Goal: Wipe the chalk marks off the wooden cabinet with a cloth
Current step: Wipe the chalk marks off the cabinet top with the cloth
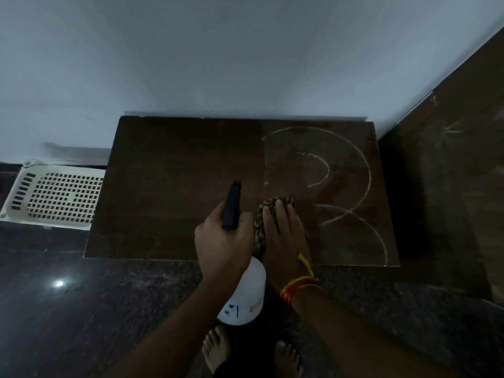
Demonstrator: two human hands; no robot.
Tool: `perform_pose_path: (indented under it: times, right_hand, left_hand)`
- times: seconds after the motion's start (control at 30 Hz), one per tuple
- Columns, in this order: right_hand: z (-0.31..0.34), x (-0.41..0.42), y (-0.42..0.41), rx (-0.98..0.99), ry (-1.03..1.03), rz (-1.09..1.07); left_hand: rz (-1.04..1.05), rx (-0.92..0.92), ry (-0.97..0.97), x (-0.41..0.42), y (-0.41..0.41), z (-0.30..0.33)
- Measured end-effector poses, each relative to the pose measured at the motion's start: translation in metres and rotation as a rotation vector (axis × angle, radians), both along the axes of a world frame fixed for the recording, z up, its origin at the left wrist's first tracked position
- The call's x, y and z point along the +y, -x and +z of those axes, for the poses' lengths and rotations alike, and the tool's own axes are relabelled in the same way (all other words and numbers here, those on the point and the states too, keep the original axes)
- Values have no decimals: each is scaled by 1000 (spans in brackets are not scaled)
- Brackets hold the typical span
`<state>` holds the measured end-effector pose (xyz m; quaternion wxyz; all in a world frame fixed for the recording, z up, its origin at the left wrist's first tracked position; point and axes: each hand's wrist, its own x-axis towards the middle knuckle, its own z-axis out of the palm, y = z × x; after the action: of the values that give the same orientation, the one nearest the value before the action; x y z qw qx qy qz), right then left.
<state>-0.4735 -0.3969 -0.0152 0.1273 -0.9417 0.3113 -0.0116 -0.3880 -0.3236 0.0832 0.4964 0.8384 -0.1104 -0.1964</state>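
A patterned cloth (261, 227) is pressed flat under the right hand (286, 236) on the wooden cabinet (169, 173), just left of the chalk marks (365, 170). A spray bottle (245, 290) is gripped by the left hand (221, 241). Wiping appears underway; rightward strokes over the arcs are called for next

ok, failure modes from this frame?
1. The right hand presses the cloth flat beside the chalk marks; a damp pass may smear them rather than lift them.
2. The left hand grips the spray bottle out past the cabinet edge; a slip drops it near the bare feet.
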Motion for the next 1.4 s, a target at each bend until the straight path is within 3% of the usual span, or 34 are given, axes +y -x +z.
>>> perform_pose_path:
  times: [0.17,0.4,1.4]
  right_hand:
    - [6,-26,-31,-30,-20,-25]
    - [2,16,-1,-9,2,-65]
    - [-1,-39,-69,-53,-4,-141]
  left_hand:
    - [-35,-9,-14,3,0,-2]
    - [-42,-12,-21,6,-11,4]
    - [-126,70,-48,-26,-60,10]
